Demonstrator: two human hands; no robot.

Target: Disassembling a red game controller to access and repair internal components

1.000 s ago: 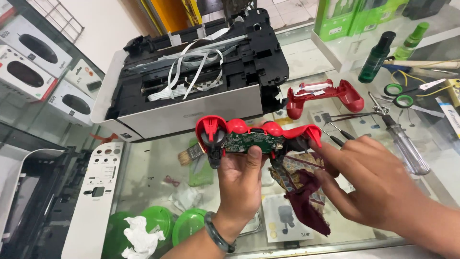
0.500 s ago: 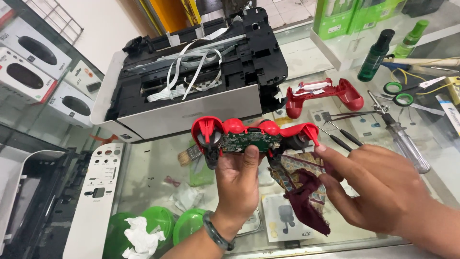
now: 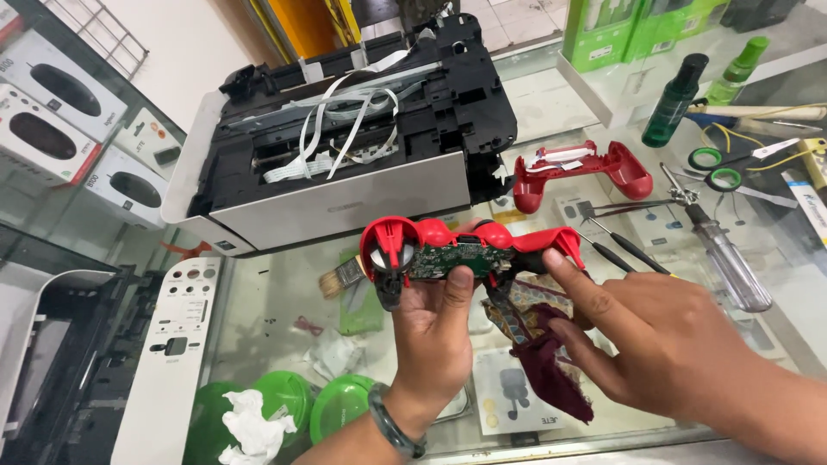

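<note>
Left hand [image 3: 435,331] grips the opened red game controller [image 3: 469,250] from below, thumb on the exposed green circuit board [image 3: 448,257], held over the glass counter [image 3: 276,293] at centre. Right hand [image 3: 663,344] has fingers loosely spread, index tip touching the controller's right grip; not clamped on anything. Dark red cloth [image 3: 543,353] lies just under it. Detached red shell half [image 3: 581,168] sits far right, beside the stripped printer [image 3: 345,138]. Screwdriver [image 3: 728,258] right.

Right hand [image 3: 680,344] fingertips reached the controller [image 3: 469,254].
</note>
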